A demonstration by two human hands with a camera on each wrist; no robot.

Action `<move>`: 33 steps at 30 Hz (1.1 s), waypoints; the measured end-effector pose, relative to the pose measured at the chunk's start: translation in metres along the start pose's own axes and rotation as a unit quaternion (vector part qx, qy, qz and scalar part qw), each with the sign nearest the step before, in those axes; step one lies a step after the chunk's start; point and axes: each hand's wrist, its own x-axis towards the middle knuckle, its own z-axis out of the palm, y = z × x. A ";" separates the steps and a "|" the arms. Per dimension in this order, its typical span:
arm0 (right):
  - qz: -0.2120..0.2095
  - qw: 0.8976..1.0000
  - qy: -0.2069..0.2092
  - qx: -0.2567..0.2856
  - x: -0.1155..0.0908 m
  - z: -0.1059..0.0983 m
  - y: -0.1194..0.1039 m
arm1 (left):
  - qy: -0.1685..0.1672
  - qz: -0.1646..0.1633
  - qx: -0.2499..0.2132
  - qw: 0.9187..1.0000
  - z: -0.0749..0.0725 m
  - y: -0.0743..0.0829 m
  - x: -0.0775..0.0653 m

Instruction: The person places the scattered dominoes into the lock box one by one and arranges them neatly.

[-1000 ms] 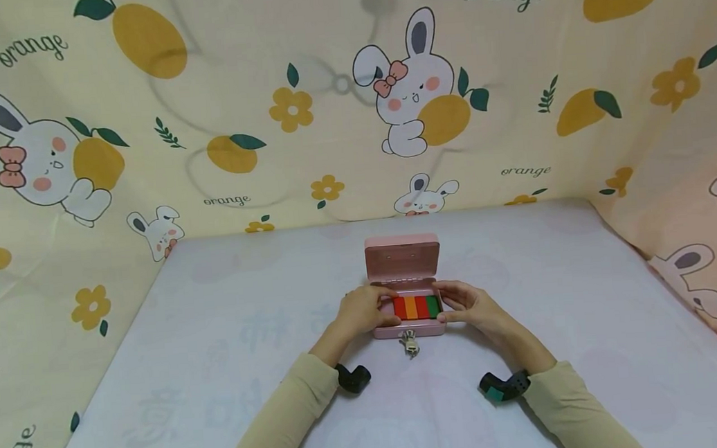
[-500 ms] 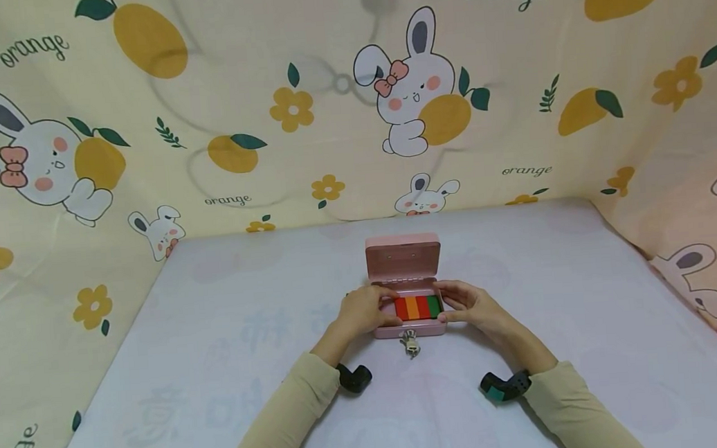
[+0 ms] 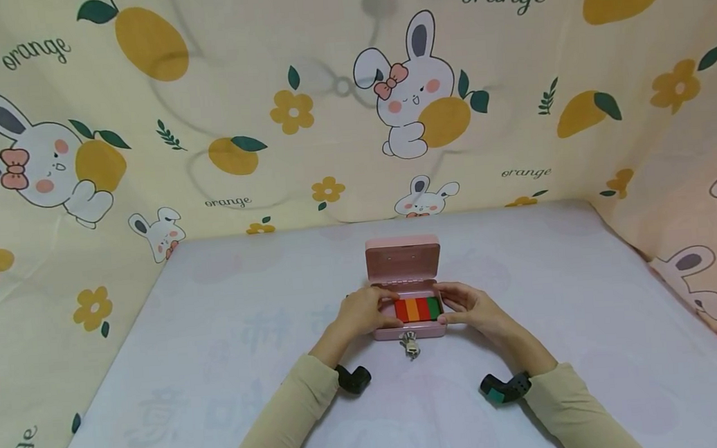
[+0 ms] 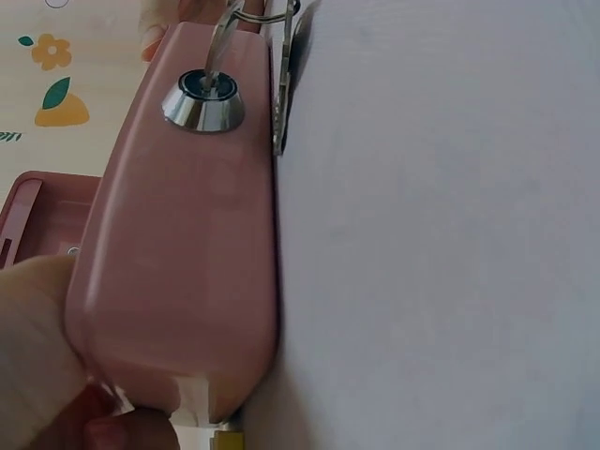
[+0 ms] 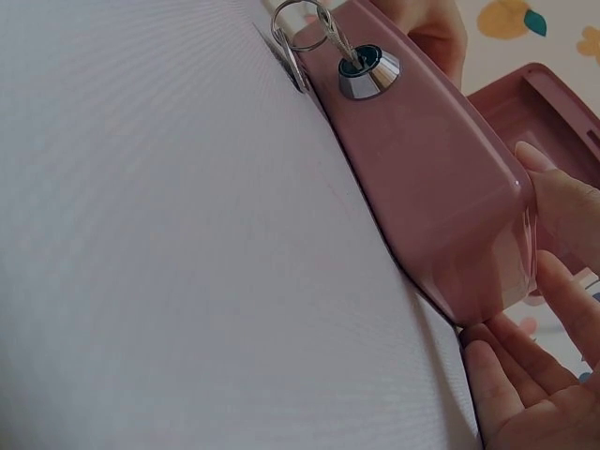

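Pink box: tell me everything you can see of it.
The pink box is glossy, rectangular and round-cornered, and looks like painted metal. Its hinged lid stands open at the back. The front has a silver-collared lock; keys hang there, one inserted. Inside are red, orange and green blocks. It sits upright on the white surface. The left hand holds its left end, the right hand its right. Its underside is hidden.
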 end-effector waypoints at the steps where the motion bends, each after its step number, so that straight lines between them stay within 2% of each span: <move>1: 0.000 1.000 0.000 -0.002 0.000 0.000 0.000 | 0.000 0.002 -0.002 1.000 0.000 0.000 0.000; 8: 0.005 1.000 0.004 0.002 0.001 0.001 0.001 | -0.004 0.021 -0.023 1.000 -0.001 -0.004 0.000; 15: 0.008 1.000 0.008 0.002 0.002 0.001 0.001 | 0.009 0.052 -0.072 0.996 -0.005 -0.012 -0.003; 26: 0.007 1.000 0.009 0.012 0.003 0.000 0.001 | 0.036 0.100 -0.142 0.984 -0.008 -0.020 -0.005; 33: -0.003 1.000 0.004 0.001 0.002 0.000 0.000 | 0.054 0.105 -0.183 0.976 -0.008 -0.024 -0.009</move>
